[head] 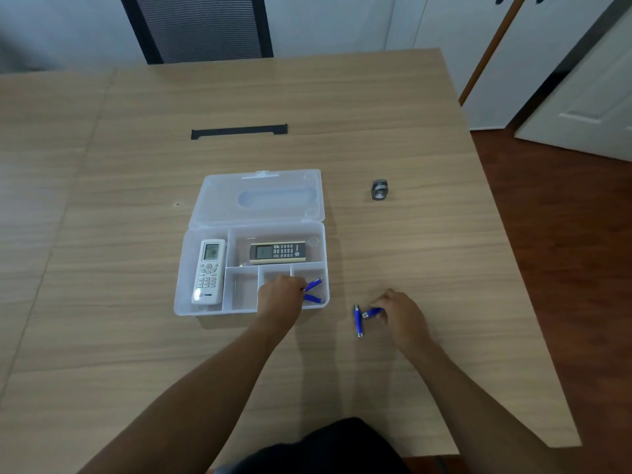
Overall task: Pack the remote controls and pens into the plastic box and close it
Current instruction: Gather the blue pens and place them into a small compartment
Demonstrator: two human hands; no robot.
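Observation:
The clear plastic box [205, 311] lies open on the table, its lid [263, 196] folded back. A white remote [209, 271] rests in the left compartment and a dark remote [277, 251] in the large back one. My left hand [280, 295] is over the front compartments and pinches a blue pen [314, 284] above the front right compartment, where another blue pen [313, 298] lies. To the right of the box, my right hand [398, 313] grips a blue pen [372, 313] on the table. One more blue pen [358, 320] lies beside it.
A small grey metal object [379, 189] stands on the table behind and right of the box. A black cable slot [239, 131] sits further back. An office chair [198, 29] is behind the table; the table's right edge [506, 234] borders a wooden floor.

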